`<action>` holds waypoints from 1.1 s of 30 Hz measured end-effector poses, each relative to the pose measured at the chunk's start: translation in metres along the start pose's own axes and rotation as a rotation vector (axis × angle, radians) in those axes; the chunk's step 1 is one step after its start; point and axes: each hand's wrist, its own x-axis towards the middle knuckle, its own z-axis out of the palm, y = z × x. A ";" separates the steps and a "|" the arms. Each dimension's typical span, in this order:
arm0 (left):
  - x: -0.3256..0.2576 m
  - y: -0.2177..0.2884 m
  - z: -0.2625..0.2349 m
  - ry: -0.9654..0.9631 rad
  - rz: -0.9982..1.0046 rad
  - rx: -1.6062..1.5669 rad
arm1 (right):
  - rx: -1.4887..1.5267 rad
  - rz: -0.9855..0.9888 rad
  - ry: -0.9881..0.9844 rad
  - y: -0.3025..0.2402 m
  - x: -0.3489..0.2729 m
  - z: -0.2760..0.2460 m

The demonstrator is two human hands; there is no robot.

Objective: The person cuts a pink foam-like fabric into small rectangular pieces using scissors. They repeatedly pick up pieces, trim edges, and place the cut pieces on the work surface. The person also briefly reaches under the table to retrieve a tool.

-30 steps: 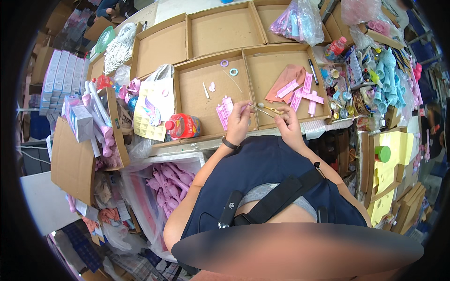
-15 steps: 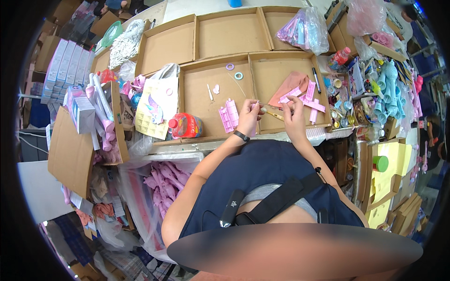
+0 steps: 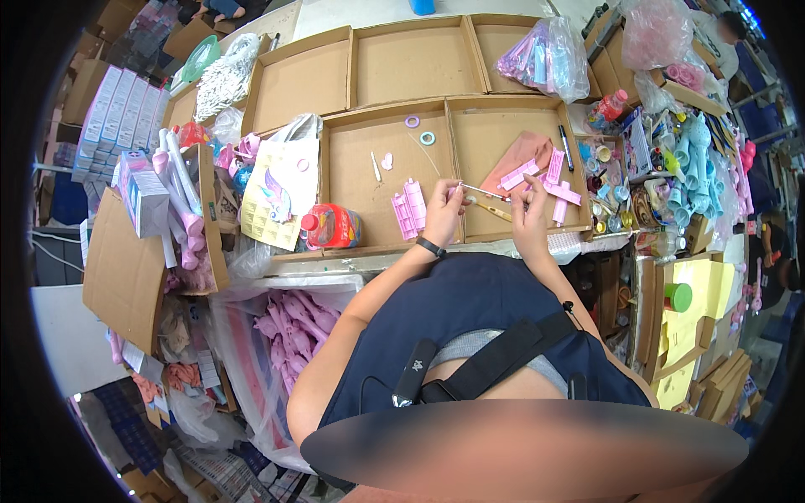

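Observation:
My left hand [image 3: 443, 211] is raised over a shallow cardboard tray [image 3: 360, 243], fingers pinched on a small pink piece at its tip. My right hand [image 3: 530, 205] is close beside it and grips a thin brush [image 3: 486, 206] whose tip points toward the left hand. A black band sits on my left wrist. Just left of the left hand a stack of pink flat pieces [image 3: 409, 209] lies in the tray. More pink strips [image 3: 555, 180] lie in the neighbouring tray by the right hand.
A red bottle [image 3: 333, 226] lies at the tray's front left. Small rings [image 3: 420, 131] rest farther back. A clear bag of pink parts [image 3: 545, 59] sits behind. Small pots and blue toys [image 3: 692, 159] crowd the right. Boxes and pink toy parts [image 3: 293, 323] fill the left.
Both hands have stayed together over the trays, shifting slightly; the brush in the right hand now points nearer the piece in the left hand. The head view has moved a little.

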 end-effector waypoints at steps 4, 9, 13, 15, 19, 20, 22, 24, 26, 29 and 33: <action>-0.002 -0.002 0.000 0.012 0.012 -0.002 | -0.089 0.062 0.001 0.007 0.001 0.001; 0.000 -0.005 -0.003 -0.001 0.120 0.094 | 0.051 0.205 -0.018 0.013 0.008 -0.002; 0.001 -0.006 -0.004 0.009 0.090 0.076 | -0.019 -0.001 -0.014 0.006 0.002 0.002; 0.000 -0.006 -0.003 -0.004 0.069 0.065 | -0.100 -0.178 0.053 0.004 0.001 0.004; -0.003 -0.006 -0.002 -0.010 0.043 0.035 | -0.130 -0.014 0.055 0.006 0.002 0.004; -0.003 -0.005 -0.001 0.003 0.044 0.025 | -0.172 -0.006 0.043 0.008 0.002 0.003; -0.003 -0.005 0.000 -0.002 0.021 -0.010 | -0.159 0.006 0.028 0.011 0.001 0.003; -0.004 -0.004 0.000 -0.013 -0.002 -0.031 | -0.045 0.013 0.019 0.013 -0.003 0.004; -0.005 -0.004 0.001 -0.025 -0.032 -0.033 | 0.019 -0.003 0.027 0.014 -0.007 0.005; -0.005 -0.004 0.001 -0.020 0.009 -0.112 | 0.143 0.002 0.056 0.014 -0.010 0.006; -0.004 -0.003 -0.002 -0.028 -0.012 -0.092 | -0.011 0.119 -0.063 0.015 -0.009 0.001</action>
